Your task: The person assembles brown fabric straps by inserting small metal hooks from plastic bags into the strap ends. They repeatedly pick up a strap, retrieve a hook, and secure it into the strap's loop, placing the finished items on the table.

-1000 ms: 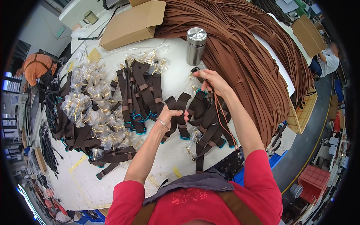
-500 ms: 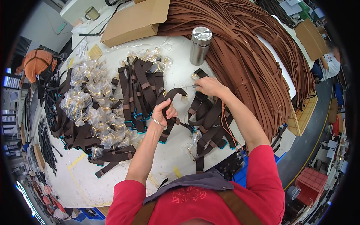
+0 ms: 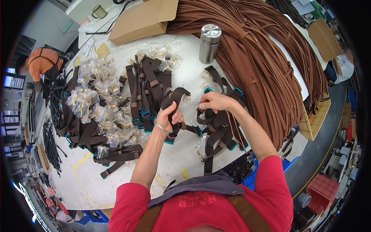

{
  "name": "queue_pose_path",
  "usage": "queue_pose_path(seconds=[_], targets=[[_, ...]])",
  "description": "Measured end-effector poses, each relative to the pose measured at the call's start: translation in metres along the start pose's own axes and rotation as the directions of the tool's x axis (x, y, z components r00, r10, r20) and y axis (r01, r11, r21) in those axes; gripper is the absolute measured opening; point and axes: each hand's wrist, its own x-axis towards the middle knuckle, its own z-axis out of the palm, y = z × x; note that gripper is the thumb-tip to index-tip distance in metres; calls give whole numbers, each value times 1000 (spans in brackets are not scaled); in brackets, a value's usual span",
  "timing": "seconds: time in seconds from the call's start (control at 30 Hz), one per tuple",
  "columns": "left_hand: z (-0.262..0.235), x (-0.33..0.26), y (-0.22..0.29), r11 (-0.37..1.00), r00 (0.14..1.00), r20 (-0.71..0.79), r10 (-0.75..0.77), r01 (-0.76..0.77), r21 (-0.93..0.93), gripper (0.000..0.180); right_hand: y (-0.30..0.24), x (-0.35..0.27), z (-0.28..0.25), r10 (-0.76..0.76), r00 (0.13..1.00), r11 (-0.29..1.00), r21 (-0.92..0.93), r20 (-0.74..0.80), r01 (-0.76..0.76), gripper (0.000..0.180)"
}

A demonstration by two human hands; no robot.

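My left hand (image 3: 170, 118) is closed around a dark brown strap (image 3: 178, 93), whose upper end curls over to a gold-coloured metal fitting. A lower stretch of that strap runs right toward a teal-edged buckle (image 3: 198, 130). To its right, my right hand (image 3: 216, 102) is pinched above a loose pile of similar straps (image 3: 216, 137). A small thin tip shows at its fingertips; I cannot make out what it is. Between the hands lies white table surface. A bundle of straps (image 3: 148, 91) with teal buckles lies just beyond my left hand.
At left is a heap of plastic-wrapped gold hooks (image 3: 83, 102) on straps. A steel flask (image 3: 210, 43) stands beside long brown strips (image 3: 251, 58). Farther back are a cardboard box (image 3: 143, 19) and a mug (image 3: 99, 11). A person in orange (image 3: 44, 63) bends at the far left.
My right hand has moved down and slightly toward me, from the top of the right strap pile to its middle. My left hand keeps its hold on the strap, nearly in place.
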Motion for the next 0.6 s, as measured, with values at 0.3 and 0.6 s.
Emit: queue_pose_path(seconds=[0.3,0.6], targets=[[7,-7,4,999,1000,4,16,-16,51,21,0,25,24,-169,969,859,-509,-182,54,32],[64,-59,103,888,963,-110,246,-178,423,27,-12,-87,10,2,991,999,39,-132,3,28]])
